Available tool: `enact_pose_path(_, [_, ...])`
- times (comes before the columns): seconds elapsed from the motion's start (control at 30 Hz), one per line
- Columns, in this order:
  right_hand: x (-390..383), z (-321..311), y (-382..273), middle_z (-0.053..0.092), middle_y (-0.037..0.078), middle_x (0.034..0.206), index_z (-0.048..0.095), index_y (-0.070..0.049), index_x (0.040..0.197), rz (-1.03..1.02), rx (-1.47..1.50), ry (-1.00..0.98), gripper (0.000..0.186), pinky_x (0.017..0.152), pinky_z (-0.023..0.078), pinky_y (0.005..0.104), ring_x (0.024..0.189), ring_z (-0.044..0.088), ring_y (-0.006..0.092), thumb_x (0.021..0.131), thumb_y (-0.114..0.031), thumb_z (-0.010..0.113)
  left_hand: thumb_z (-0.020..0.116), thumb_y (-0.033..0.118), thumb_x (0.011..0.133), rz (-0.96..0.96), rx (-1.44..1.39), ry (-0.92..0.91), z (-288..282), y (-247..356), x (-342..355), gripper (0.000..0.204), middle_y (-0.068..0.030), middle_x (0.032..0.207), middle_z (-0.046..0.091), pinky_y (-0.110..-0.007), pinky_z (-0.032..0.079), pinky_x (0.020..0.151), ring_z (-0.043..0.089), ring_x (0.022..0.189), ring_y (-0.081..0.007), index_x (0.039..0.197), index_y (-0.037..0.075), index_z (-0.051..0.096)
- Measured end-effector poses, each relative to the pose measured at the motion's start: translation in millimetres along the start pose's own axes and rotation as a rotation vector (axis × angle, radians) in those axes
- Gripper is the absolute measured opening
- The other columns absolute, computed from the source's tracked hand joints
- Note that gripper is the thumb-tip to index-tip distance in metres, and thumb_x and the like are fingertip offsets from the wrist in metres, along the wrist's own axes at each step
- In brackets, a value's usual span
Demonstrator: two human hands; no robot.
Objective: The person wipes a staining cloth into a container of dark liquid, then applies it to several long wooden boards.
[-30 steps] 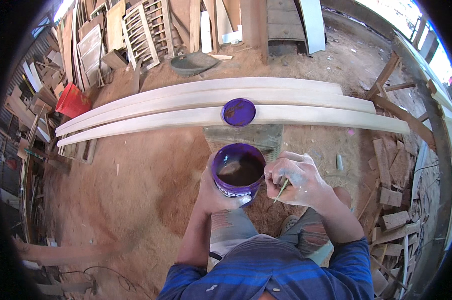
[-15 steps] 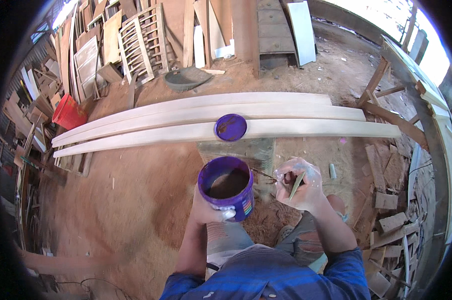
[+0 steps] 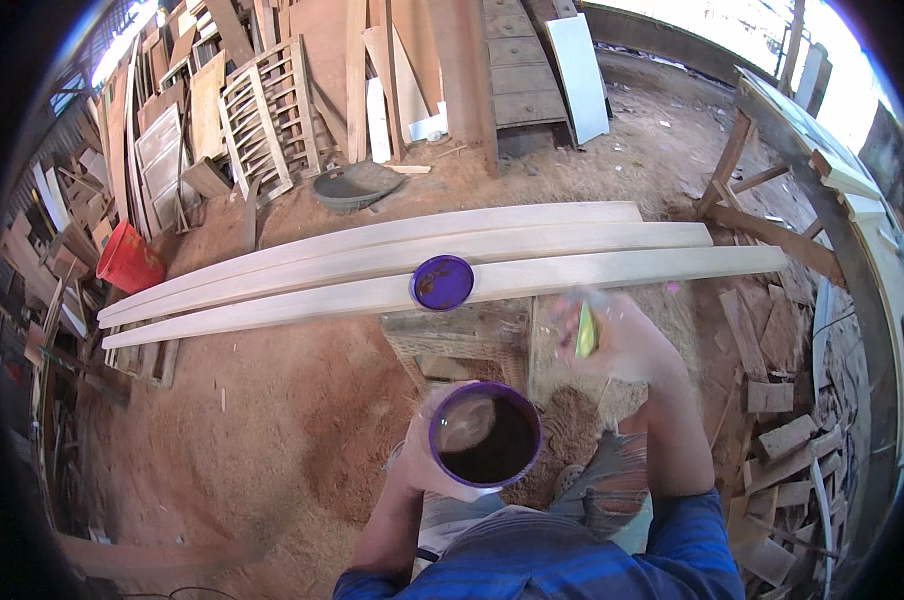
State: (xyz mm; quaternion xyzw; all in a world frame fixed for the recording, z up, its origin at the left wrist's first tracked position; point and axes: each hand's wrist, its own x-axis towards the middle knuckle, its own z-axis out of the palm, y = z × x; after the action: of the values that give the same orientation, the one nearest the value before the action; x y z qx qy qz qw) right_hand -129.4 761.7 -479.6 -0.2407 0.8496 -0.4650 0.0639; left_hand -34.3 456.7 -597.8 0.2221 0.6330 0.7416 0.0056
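Observation:
My left hand (image 3: 422,455) is wrapped round a purple tub (image 3: 535,435) of dark brown liquid, held low in front of my body. My right hand (image 3: 622,330), smeared by motion, is raised to its right, apart from it, closed on a slim yellow-green handle (image 3: 586,332); whatever is at the handle's other end is unclear. A purple lid (image 3: 442,283) with brown smears lies on the nearest of three long pale planks (image 3: 622,267), which stretch crosswise over a worn wooden stand (image 3: 422,330).
A red bucket (image 3: 127,258) stands left of the planks, a dark basin (image 3: 357,185) behind them. Boards (image 3: 207,105) and a slatted frame (image 3: 267,115) lean at the back beside a drawer unit (image 3: 522,80). A timber frame (image 3: 822,255) and offcuts (image 3: 787,440) line the right side.
My left hand has lowered the tub toward my body. My right hand has moved up and away from the tub with the handle. The planks appear lower as the view has shifted.

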Motion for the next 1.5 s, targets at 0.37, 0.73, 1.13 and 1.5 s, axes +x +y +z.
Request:
enact_pose_path(0.37, [-30.0, 10.4, -17.2, 0.075, 0.009, 0.098, 0.066, -0.005, 0.111, -0.258, 0.216, -0.028, 0.035, 0.082, 0.060, 0.0349, 0.090, 0.076, 0.0200, 0.081, -0.003, 0.084, 0.103, 0.040, 0.061, 0.386, 0.381, -0.016, 20.9, -8.4, 4.8, 0.108, -0.0264, 0.140, 0.064, -0.050, 0.054, 0.107, 0.067, 0.125, -0.0412, 0.147, 0.003, 0.051])
enact_pose_path(0.73, [-38.6, 17.8, -40.4, 0.076, 0.006, 0.094, 0.065, -0.003, 0.110, -0.042, 0.147, -0.163, 0.031, 0.084, 0.060, 0.0323, 0.090, 0.075, 0.0147, 0.084, -0.004, 0.082, 0.089, 0.027, 0.079, 0.540, 0.665, 0.061, 27.6, -19.2, -2.3, 0.077, -0.0210, 0.139, 0.066, -0.051, 0.055, 0.106, 0.067, 0.125, -0.0422, 0.145, 0.006, 0.054])
enact_pose_path(1.13, [-9.5, 20.7, -12.0, 0.072, 0.008, 0.095, 0.062, -0.004, 0.104, -0.029, 0.274, -0.407, 0.041, 0.079, 0.056, 0.0343, 0.088, 0.071, 0.0180, 0.081, -0.027, 0.087, 0.090, 0.039, 0.077, 0.474, 0.524, -0.062, 36.6, -23.9, -10.4, 0.088, -0.0240, 0.138, 0.066, -0.054, 0.055, 0.105, 0.067, 0.125, -0.0446, 0.148, 0.005, 0.051])
enact_pose_path(1.5, [-9.0, 48.6, 23.9, 0.067, 0.004, 0.098, 0.060, -0.007, 0.102, -0.012, 0.609, -0.345, 0.039, 0.082, 0.051, 0.0322, 0.091, 0.065, 0.0151, 0.086, -0.026, 0.090, 0.100, 0.038, 0.066, 0.308, 0.294, -0.029, 31.8, -56.3, -27.8, 0.103, -0.0255, 0.142, 0.063, -0.051, 0.053, 0.109, 0.065, 0.128, -0.0424, 0.149, 0.004, 0.050])
